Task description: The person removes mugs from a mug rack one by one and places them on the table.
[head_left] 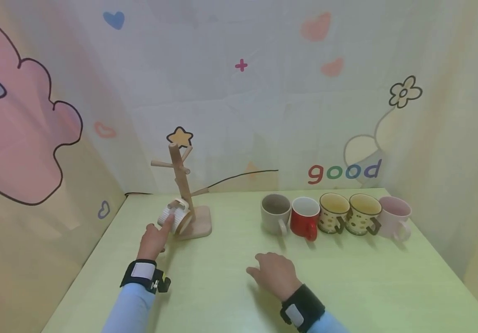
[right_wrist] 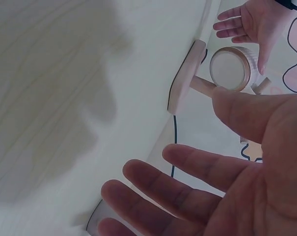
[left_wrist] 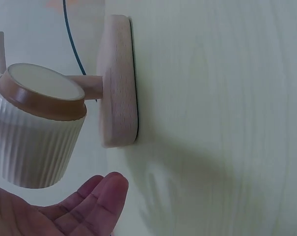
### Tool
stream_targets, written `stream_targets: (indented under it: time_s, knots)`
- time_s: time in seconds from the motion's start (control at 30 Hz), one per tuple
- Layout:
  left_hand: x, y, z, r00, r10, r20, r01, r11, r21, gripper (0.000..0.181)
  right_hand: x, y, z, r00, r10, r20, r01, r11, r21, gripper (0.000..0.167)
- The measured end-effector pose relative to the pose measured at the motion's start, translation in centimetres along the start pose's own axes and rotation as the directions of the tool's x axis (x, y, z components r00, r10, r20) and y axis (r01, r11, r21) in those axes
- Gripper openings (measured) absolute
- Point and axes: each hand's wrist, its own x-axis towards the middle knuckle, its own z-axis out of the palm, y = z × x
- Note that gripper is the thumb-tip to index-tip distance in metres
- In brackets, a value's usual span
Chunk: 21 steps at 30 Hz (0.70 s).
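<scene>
A white ribbed mug [head_left: 183, 219] with a brown rim hangs tilted on a low peg of the wooden mug tree [head_left: 184, 187], at the left of the table. My left hand [head_left: 153, 243] is beside this mug, its thumb reaching up to the mug's side. In the left wrist view the fingers [left_wrist: 111, 196] lie below the mug [left_wrist: 33, 140], straight and apart from it; whether the thumb touches is unclear. My right hand [head_left: 276, 276] hovers over the middle of the table, holding nothing, fingers spread and relaxed in the right wrist view.
To the right, a row of upright mugs stands near the back edge: a grey mug [head_left: 273, 219], a red mug [head_left: 302, 225], two yellow spotted mugs [head_left: 330, 222] and a pink mug [head_left: 390, 224]. Behind the table [head_left: 222, 286] hangs a printed curtain [head_left: 222, 115].
</scene>
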Motion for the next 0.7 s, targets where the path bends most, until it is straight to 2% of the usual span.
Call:
stream_targets:
  time_s: [0.2, 0.43, 0.7]
  knots:
    - [0.6, 0.1, 0.5, 0.999, -0.017, 0.05, 0.022, 0.995, -0.096, 0.115, 0.0, 0.1, 0.2, 1.0, 0.001, -0.026, -0.002, 1.0, -0.012, 0.042]
    - [0.9, 0.1, 1.0, 0.998, -0.004, 0.061, 0.018, 0.973, -0.229, 0.108, 0.0, 0.5, 0.5, 0.999, 0.013, -0.033, -0.013, 1.0, -0.005, 0.043]
    - [1.1, 0.7, 1.3, 0.996, -0.012, 0.084, 0.045, 0.913, -0.406, 0.099, 0.1, 1.0, 0.8, 0.999, 0.02, -0.033, -0.02, 1.0, -0.007, 0.042]
